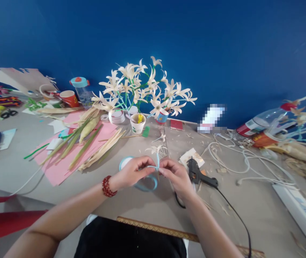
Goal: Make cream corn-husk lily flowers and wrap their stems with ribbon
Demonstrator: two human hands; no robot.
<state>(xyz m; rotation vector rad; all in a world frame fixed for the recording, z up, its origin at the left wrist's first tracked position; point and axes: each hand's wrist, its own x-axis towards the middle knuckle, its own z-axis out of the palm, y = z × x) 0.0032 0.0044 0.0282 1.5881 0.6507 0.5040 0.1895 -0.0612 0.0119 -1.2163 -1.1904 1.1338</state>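
Observation:
Close together over the table, my two hands pinch at one pale corn-husk flower (155,149) with a light-blue stem. My left hand (135,172) is closed on a light-blue ribbon (151,166) that meets the stem. Thumb and fingers of my right hand (176,176) grip the stem just below the petals. A loop of the ribbon hangs under the hands, and its roll (123,163) lies partly hidden behind my left hand. Right of my right hand rests a black glue gun (196,172) with its cord running toward the front edge.
Several finished husk flowers (142,84) stand in cups at the back. Corn husks (88,130) lie on pink paper (58,172) to the left. White cables (245,161), a plastic bottle (266,120) and a power strip (298,215) are on the right, with scraps scattered about.

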